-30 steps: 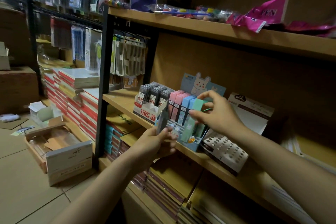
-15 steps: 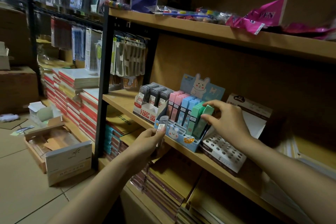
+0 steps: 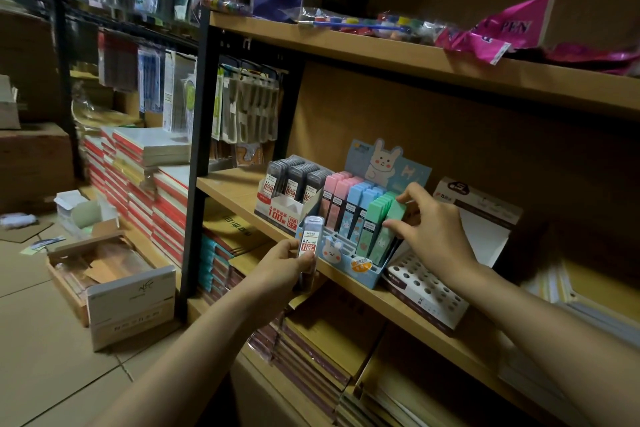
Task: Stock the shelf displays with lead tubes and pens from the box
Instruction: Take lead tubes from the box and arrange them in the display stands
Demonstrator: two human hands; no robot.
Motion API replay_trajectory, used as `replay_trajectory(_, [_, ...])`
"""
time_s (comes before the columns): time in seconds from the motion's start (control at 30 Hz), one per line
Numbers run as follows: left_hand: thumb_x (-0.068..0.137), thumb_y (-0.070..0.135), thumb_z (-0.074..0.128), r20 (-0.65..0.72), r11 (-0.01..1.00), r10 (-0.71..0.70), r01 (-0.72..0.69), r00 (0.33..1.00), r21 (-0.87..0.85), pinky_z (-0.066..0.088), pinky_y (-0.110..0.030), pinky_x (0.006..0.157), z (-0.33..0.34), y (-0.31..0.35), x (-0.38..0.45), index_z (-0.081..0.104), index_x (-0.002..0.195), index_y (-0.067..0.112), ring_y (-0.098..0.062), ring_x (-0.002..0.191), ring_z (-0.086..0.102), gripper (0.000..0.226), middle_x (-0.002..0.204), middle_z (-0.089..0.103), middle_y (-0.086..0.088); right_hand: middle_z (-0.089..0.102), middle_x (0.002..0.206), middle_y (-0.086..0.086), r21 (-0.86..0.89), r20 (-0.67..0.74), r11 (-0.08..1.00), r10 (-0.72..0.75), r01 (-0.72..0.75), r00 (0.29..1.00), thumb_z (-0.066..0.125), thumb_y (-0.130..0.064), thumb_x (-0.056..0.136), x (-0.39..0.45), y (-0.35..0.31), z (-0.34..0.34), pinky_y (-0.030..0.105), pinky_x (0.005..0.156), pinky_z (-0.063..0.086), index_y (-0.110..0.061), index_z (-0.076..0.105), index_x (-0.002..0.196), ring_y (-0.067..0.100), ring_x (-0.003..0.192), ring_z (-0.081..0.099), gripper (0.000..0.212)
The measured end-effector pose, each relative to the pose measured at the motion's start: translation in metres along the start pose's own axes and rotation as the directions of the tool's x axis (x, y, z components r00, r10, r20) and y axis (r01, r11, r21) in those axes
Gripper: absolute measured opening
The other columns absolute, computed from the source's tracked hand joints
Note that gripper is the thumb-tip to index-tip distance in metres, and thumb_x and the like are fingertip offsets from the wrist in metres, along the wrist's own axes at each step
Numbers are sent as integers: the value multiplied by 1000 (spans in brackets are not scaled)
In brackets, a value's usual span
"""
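A person's right hand (image 3: 434, 234) pinches the top end of a green lead tube (image 3: 388, 230) standing at the right end of a blue rabbit-print display (image 3: 349, 262) on a wooden shelf (image 3: 228, 189), thumb on the tube's front face and fingers curled over its top. The left hand (image 3: 282, 265) grips a clear lead tube (image 3: 309, 244) with a red-and-white label, held upright just in front of the shelf edge, below and between the two displays. In the blue display, pink tubes (image 3: 334, 199), blue tubes (image 3: 360, 206) and more green ones stand tilted back in rows, with open slots at its front. To its left, touching it, a white display (image 3: 282, 210) holds three rows of dark grey lead tubes (image 3: 294, 177). To the right of the blue display sits a white-and-brown holder (image 3: 424, 289) with rows of round holes in its top face. On the tiled floor (image 3: 45, 350) to the left lies an open cardboard box (image 3: 114, 284), its contents too dim to make out, beside stacks of red-edged notebooks (image 3: 138, 180). A pink packet (image 3: 498, 31) marked PEN lies on the upper shelf (image 3: 398, 55)
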State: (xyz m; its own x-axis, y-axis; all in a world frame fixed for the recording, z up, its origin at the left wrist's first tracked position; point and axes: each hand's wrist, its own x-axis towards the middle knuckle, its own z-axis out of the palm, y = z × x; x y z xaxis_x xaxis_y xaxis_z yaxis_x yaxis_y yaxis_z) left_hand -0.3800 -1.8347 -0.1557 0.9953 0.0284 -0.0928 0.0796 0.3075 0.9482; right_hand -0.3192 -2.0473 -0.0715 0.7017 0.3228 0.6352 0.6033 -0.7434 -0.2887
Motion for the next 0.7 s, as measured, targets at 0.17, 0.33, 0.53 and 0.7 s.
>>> replay_trajectory(0.17, [100, 13, 48, -2, 1000, -12, 12, 1000, -7, 52, -23, 65, -1, 1, 1, 48, 130, 14, -20, 88, 57, 30, 112, 56, -14, 61, 96, -5, 17, 28, 1000, 16, -16, 999, 78, -15, 80, -5, 3, 5, 13, 68, 47, -16, 65, 99, 13, 89, 61, 24])
replay_trajectory(0.33, [99, 10, 49, -18, 999, 32, -32, 999, -21, 53, -22, 63, -4, 4, 3, 49, 128, 15, -16, 80, 59, 30, 102, 59, -12, 59, 101, 0, -18, -13, 999, 32, -32, 999, 79, -14, 78, -4, 0, 9, 28, 77, 53, -9, 68, 101, 16, 94, 57, 25])
replay_trajectory(0.53, [97, 7, 51, -46, 993, 101, -103, 994, -64, 52, -24, 66, -7, 8, 3, 51, 128, 17, -18, 82, 58, 32, 106, 57, -14, 55, 106, 1, -81, 18, 995, 62, -60, 998, 78, -22, 81, -2, -2, 7, 23, 73, 52, -11, 67, 105, 17, 98, 57, 28])
replay_trajectory(0.7, [96, 7, 53, -51, 980, 179, -183, 982, -75, 49, -31, 75, -11, 12, 1, 56, 119, 21, -22, 88, 56, 27, 106, 60, -14, 45, 113, -7, -1, -67, 996, -88, 89, 994, 69, -30, 88, 11, -29, 9, 10, 61, 45, -24, 56, 125, 1, 85, 52, 39])
